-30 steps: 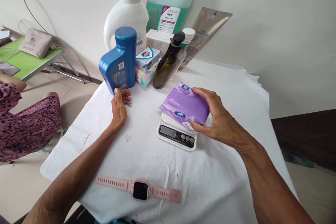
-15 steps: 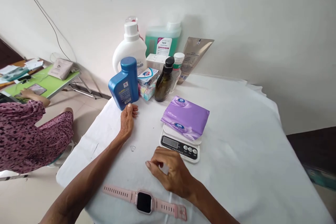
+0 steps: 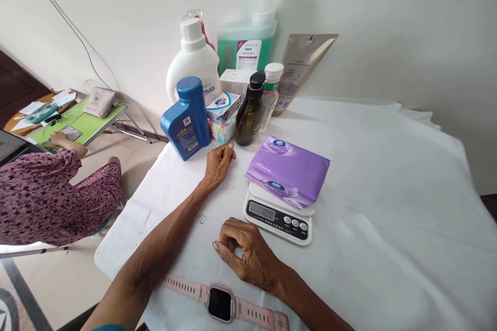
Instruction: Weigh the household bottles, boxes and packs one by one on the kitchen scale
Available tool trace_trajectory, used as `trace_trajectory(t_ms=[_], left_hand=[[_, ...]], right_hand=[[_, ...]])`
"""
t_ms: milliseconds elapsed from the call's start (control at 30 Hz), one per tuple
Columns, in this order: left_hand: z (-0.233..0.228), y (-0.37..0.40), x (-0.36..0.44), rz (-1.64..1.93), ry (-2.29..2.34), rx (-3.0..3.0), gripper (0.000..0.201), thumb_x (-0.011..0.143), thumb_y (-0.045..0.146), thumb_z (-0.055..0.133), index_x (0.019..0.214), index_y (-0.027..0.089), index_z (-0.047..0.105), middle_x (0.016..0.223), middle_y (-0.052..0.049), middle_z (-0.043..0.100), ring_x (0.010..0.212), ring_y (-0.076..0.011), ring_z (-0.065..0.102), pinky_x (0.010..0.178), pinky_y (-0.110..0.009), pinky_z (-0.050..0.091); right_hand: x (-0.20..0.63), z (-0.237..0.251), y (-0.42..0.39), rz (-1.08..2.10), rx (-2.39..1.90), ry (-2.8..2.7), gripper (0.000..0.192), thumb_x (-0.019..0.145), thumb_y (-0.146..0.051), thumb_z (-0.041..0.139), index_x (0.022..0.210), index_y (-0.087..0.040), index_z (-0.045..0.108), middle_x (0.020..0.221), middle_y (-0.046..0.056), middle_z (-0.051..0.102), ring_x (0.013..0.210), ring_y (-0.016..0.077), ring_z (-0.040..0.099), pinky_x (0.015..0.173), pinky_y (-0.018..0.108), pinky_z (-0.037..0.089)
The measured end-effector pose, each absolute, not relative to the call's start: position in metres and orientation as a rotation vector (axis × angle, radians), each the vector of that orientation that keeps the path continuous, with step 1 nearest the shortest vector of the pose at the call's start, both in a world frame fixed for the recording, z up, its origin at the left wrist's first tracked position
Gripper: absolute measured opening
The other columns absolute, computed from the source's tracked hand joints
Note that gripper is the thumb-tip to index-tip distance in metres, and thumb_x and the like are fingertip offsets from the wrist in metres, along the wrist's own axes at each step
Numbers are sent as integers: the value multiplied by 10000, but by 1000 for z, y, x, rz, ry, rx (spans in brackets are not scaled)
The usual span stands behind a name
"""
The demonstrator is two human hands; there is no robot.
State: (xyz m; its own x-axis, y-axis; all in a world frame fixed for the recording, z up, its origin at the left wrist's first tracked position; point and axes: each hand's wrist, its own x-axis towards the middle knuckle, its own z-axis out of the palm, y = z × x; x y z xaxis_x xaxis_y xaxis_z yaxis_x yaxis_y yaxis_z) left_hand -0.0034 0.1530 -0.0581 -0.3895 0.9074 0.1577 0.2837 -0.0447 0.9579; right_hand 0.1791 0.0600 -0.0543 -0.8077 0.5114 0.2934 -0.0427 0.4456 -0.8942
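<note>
My left hand (image 3: 219,164) is over the cloth, just in front of the dark pump bottle (image 3: 249,119) and right of the blue bottle (image 3: 189,121). Its fingers are curled in, and nothing shows in them. Loosely closed and empty, my right hand (image 3: 248,251) rests in front of the white kitchen scale (image 3: 279,221), near its left corner. A purple tissue pack (image 3: 289,168) lies flat on the scale, and the display shows faint digits. Below my hands, a pink smartwatch (image 3: 220,302) is stretched out on the cloth.
Behind stand a white jug (image 3: 192,67), a green liquid container (image 3: 248,44), small boxes (image 3: 223,108), a white-capped bottle (image 3: 271,95) and a tan tube (image 3: 303,67). A white cloth (image 3: 368,191) covers the table. At left, a person (image 3: 58,191) sits by a green table (image 3: 87,124).
My left hand has moved right, from the blue bottle's base toward the dark pump bottle, and its fingers have curled in. My right hand stays by the scale. The view has shifted slightly.
</note>
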Motion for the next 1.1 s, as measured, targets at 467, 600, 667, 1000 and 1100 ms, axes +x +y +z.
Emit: trace_trajectory(t_ms=[467, 600, 667, 1000, 1100], left_hand=[[-62, 158, -9, 1321, 1716, 1480, 538, 991, 567, 453, 635, 180, 570, 544, 30, 409, 544, -114, 388, 572, -281, 308], [-63, 159, -8, 1316, 1714, 1489, 525, 998, 539, 460, 635, 179, 575, 537, 30, 412, 532, -114, 379, 568, -288, 292], [-62, 159, -8, 1315, 1718, 1493, 520, 1000, 533, 464, 634, 180, 572, 532, 31, 411, 527, -114, 373, 565, -290, 289], [-60, 158, -7, 1284, 1736, 1454, 514, 986, 551, 468, 641, 182, 565, 527, 36, 391, 516, -111, 357, 543, -281, 276], [-59, 157, -7, 1263, 1746, 1446, 514, 978, 562, 468, 643, 183, 564, 531, 37, 394, 517, -110, 362, 541, -275, 281]], right_hand=[[180, -65, 58, 1195, -400, -2281, 254, 890, -170, 597, 696, -208, 438, 622, -42, 509, 580, 104, 462, 590, 255, 332], [180, -64, 59, 1196, -416, -2269, 243, 890, -166, 590, 694, -207, 451, 624, -40, 516, 578, 105, 465, 590, 257, 338], [181, -63, 59, 1193, -419, -2268, 247, 895, -160, 582, 690, -206, 453, 619, -41, 515, 574, 104, 462, 586, 259, 336], [180, -63, 58, 1171, -432, -2262, 244, 898, -149, 578, 688, -202, 466, 612, -47, 512, 569, 98, 460, 582, 256, 331], [180, -63, 58, 1163, -435, -2272, 245, 898, -154, 577, 685, -204, 465, 606, -45, 511, 566, 101, 459, 581, 256, 329]])
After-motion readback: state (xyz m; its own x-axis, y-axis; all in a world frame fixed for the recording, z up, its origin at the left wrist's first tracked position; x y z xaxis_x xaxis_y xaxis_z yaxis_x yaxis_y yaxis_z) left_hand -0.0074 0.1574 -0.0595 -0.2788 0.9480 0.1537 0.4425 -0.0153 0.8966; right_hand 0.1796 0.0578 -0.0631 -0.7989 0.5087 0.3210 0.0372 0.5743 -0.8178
